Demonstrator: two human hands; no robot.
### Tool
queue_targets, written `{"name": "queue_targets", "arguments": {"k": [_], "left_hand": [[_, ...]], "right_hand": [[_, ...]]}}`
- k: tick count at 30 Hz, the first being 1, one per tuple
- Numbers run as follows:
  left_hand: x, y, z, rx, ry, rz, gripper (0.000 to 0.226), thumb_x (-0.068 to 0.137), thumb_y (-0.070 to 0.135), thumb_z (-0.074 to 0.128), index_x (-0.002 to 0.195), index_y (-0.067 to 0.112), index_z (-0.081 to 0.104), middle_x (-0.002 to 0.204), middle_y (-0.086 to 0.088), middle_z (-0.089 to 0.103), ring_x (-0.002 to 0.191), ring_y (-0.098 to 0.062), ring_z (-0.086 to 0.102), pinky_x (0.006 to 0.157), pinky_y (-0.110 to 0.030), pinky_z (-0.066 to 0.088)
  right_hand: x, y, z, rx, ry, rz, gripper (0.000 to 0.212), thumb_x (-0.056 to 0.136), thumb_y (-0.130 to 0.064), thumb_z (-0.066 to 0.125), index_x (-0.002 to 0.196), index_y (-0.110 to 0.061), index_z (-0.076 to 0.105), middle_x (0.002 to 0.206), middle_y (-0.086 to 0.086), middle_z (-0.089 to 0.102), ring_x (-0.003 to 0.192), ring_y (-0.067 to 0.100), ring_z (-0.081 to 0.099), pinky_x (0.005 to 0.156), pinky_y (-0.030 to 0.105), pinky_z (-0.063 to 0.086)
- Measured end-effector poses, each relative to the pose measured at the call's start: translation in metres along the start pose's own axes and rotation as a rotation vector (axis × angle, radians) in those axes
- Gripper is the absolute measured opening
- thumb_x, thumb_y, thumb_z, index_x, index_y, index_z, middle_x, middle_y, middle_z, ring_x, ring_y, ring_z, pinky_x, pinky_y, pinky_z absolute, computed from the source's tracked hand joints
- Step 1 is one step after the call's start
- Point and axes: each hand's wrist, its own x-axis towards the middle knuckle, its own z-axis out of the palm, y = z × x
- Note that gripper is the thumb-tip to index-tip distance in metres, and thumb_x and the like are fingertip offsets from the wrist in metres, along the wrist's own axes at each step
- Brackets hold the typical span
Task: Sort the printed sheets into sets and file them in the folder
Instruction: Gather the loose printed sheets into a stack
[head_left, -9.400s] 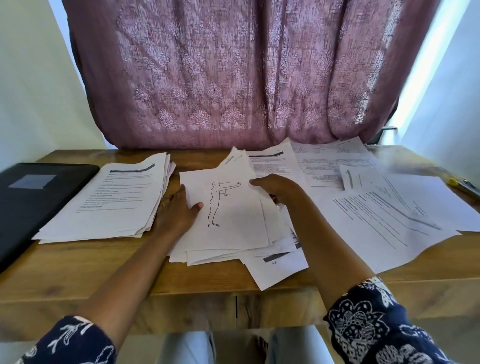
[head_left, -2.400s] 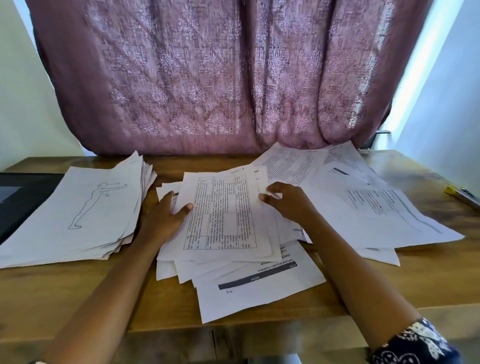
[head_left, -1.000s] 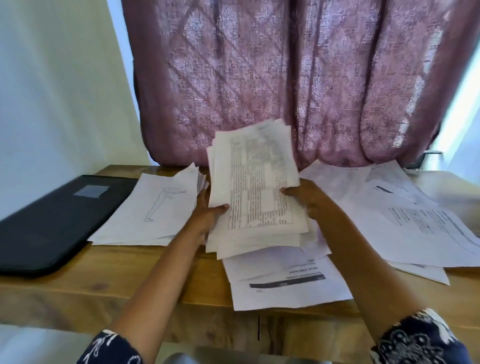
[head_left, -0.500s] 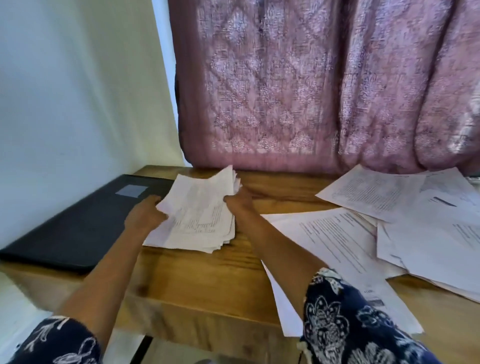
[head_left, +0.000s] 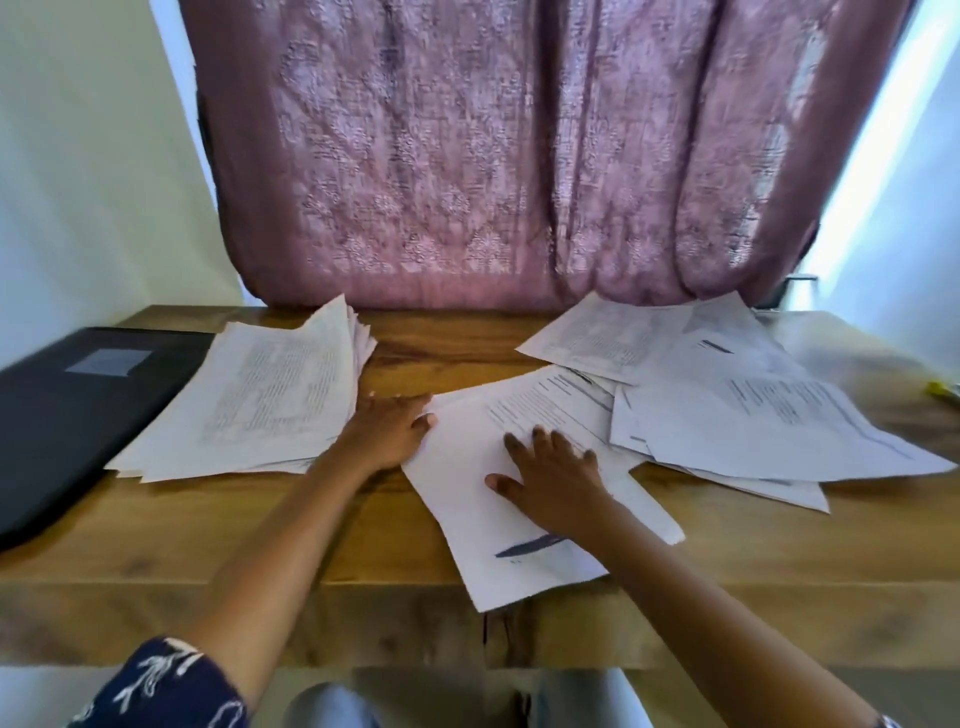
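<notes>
the right hand (head_left: 550, 480) lies flat, fingers spread, pressing on the near sheet (head_left: 467, 519) (the one with a dark bar near its bottom edge). the left hand (head_left: 387, 434) rests just beside it, fingers straight, at the sheet's left edge; the blur may hide a slight lift. left of that hand sits the stack (head_left: 249, 405), then the black folder (head_left: 67, 431). right of the right hand spread loose sheets (head_left: 753, 415).

Bare table (head_left: 441, 348) separates the left stack (head_left: 260, 400) from the scattered sheets (head_left: 737, 415); the curtain (head_left: 493, 156) closes off the back.
</notes>
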Motion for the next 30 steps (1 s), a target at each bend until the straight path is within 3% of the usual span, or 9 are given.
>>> {"name": "queue_targets", "arguments": {"k": [5, 10, 14, 21, 25, 28, 29, 30], "left_hand": [[0.004, -0.003, 0.005, 0.174, -0.017, 0.077, 0.054, 0.102, 0.049, 0.022, 0.152, 0.029, 0.025, 0.16, 0.001, 0.017, 0.148, -0.024, 0.016, 0.121, -0.045, 0.009], [-0.012, 0.0, 0.006, 0.279, -0.051, 0.025, 0.057, 0.101, 0.051, 0.018, 0.154, 0.028, 0.018, 0.162, 0.003, 0.011, 0.149, -0.02, 0.008, 0.12, -0.041, 0.002], [-0.03, 0.011, 0.003, 0.358, -0.042, -0.005, 0.058, 0.102, 0.049, 0.017, 0.154, 0.023, 0.017, 0.161, 0.0, 0.016, 0.148, -0.021, 0.014, 0.119, -0.039, 0.002], [-0.059, 0.042, 0.01, 0.488, 0.055, -0.122, 0.049, 0.104, 0.036, 0.023, 0.14, 0.012, 0.045, 0.144, -0.007, 0.047, 0.135, -0.022, 0.039, 0.121, -0.039, 0.009], [-0.095, 0.057, 0.009, 0.5, 0.045, -0.163, 0.047, 0.103, 0.038, 0.024, 0.125, 0.016, 0.06, 0.132, -0.005, 0.057, 0.124, -0.02, 0.05, 0.118, -0.04, 0.016], [-0.122, 0.057, 0.0, 0.476, 0.097, -0.085, 0.049, 0.102, 0.048, 0.024, 0.1, 0.021, 0.065, 0.094, 0.001, 0.062, 0.089, -0.013, 0.057, 0.105, -0.034, 0.036], [-0.126, 0.056, -0.007, 0.455, 0.122, -0.052, 0.049, 0.101, 0.051, 0.027, 0.099, 0.021, 0.065, 0.089, 0.003, 0.061, 0.084, -0.012, 0.057, 0.096, -0.031, 0.042], [-0.125, 0.052, -0.014, 0.403, 0.153, -0.003, 0.047, 0.099, 0.054, 0.03, 0.109, 0.024, 0.065, 0.098, 0.003, 0.065, 0.09, -0.014, 0.06, 0.092, -0.03, 0.045]], "right_hand": [[-0.013, 0.058, -0.007, 0.145, -0.156, -0.262, 0.081, 0.093, -0.061, 0.035, 0.151, -0.029, -0.009, 0.16, -0.004, -0.007, 0.148, 0.017, -0.004, 0.119, 0.045, -0.001], [-0.011, 0.091, -0.02, 0.18, -0.217, -0.359, 0.083, 0.087, -0.059, 0.051, 0.151, -0.038, 0.004, 0.16, -0.011, -0.002, 0.148, 0.018, 0.003, 0.119, 0.04, 0.005], [-0.02, 0.097, -0.025, 0.076, -0.18, -0.339, 0.078, 0.09, -0.055, 0.051, 0.151, -0.036, 0.007, 0.16, -0.01, -0.002, 0.147, 0.019, 0.002, 0.118, 0.038, 0.005], [-0.022, 0.077, -0.007, 0.023, -0.124, -0.139, 0.069, 0.097, -0.059, 0.025, 0.153, -0.028, 0.001, 0.161, -0.005, -0.005, 0.148, 0.019, 0.0, 0.12, 0.043, 0.006], [-0.014, 0.065, 0.0, 0.003, -0.026, -0.057, 0.065, 0.098, -0.057, 0.022, 0.153, -0.026, 0.008, 0.161, -0.001, 0.003, 0.148, 0.022, 0.005, 0.118, 0.048, 0.014], [-0.013, 0.054, 0.006, -0.02, 0.085, 0.001, 0.061, 0.1, -0.053, 0.021, 0.151, -0.021, 0.017, 0.159, 0.005, 0.015, 0.145, 0.026, 0.017, 0.115, 0.048, 0.023], [-0.015, 0.05, 0.008, -0.032, 0.114, 0.007, 0.059, 0.1, -0.052, 0.021, 0.149, -0.019, 0.021, 0.158, 0.007, 0.02, 0.143, 0.028, 0.023, 0.112, 0.047, 0.027], [-0.017, 0.044, 0.008, -0.039, 0.144, 0.002, 0.057, 0.1, -0.051, 0.023, 0.146, -0.017, 0.026, 0.154, 0.009, 0.028, 0.138, 0.029, 0.03, 0.107, 0.047, 0.032]]}}
